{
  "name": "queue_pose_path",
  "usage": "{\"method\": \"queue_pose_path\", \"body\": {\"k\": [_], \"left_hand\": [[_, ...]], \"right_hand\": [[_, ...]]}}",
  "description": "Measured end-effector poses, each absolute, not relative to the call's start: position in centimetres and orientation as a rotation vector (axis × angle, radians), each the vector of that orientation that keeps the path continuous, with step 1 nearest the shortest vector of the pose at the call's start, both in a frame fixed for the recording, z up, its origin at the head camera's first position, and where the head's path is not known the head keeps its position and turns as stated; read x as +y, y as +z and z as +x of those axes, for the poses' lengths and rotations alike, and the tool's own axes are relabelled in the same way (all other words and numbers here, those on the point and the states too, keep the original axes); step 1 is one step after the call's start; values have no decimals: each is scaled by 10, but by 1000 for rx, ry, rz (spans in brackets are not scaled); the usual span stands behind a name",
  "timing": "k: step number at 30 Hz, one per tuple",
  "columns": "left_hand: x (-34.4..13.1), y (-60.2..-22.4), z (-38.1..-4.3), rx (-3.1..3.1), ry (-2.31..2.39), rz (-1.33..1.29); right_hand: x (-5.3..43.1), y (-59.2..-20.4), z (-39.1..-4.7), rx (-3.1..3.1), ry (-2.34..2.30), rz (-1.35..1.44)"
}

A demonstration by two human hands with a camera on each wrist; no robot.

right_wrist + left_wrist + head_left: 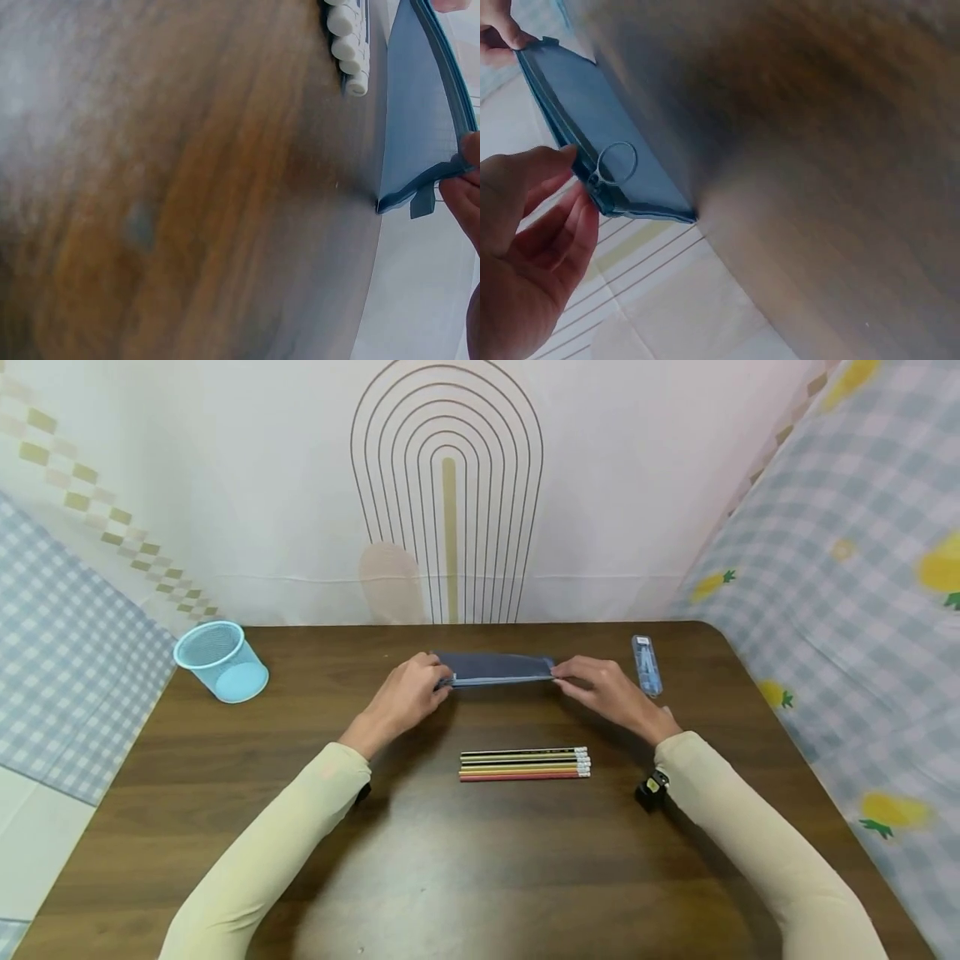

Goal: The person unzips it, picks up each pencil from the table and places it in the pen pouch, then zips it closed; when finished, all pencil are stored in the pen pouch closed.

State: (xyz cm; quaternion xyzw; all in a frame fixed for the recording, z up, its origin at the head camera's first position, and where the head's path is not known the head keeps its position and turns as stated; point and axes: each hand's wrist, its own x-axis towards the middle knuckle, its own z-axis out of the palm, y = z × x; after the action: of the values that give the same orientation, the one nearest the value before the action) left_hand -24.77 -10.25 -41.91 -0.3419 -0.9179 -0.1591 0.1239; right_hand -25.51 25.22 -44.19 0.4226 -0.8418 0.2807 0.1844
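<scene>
A blue zippered pouch (491, 666) stands on its long edge near the back of the table, its zipper edge up. My left hand (408, 693) pinches its left end by the zipper, where a ring pull (617, 163) hangs against the pouch's side in the left wrist view. At the opposite end, my right hand (606, 689) pinches the upper corner between thumb and fingers, beside a small fabric tab (424, 202). Nearer to me, between the two arms, several pencils (523, 765) lie side by side with their white eraser ends to the right.
Far left stands a light blue mesh pencil cup (213, 647). A slim blue case (646, 666) lies beyond my right hand. Patterned cloth (300, 493) hangs behind the wooden table (480, 877), and checked cloth borders both sides.
</scene>
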Motion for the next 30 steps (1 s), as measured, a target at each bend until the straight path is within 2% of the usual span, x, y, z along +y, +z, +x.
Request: {"method": "queue_pose_path", "body": {"k": [11, 17, 24, 30], "left_hand": [[-89, -424, -258, -2441, -196, -999], [-79, -421, -257, -2477, -246, -924], [-81, -412, -251, -2620, -313, -850], [-83, -414, -250, -2671, -368, -848]], "right_hand": [[254, -435, -260, -2366, 788, 1205], [250, -427, -258, -2498, 731, 1154], [230, -402, -236, -2518, 549, 1116], [204, -382, -208, -2833, 475, 1226]]}}
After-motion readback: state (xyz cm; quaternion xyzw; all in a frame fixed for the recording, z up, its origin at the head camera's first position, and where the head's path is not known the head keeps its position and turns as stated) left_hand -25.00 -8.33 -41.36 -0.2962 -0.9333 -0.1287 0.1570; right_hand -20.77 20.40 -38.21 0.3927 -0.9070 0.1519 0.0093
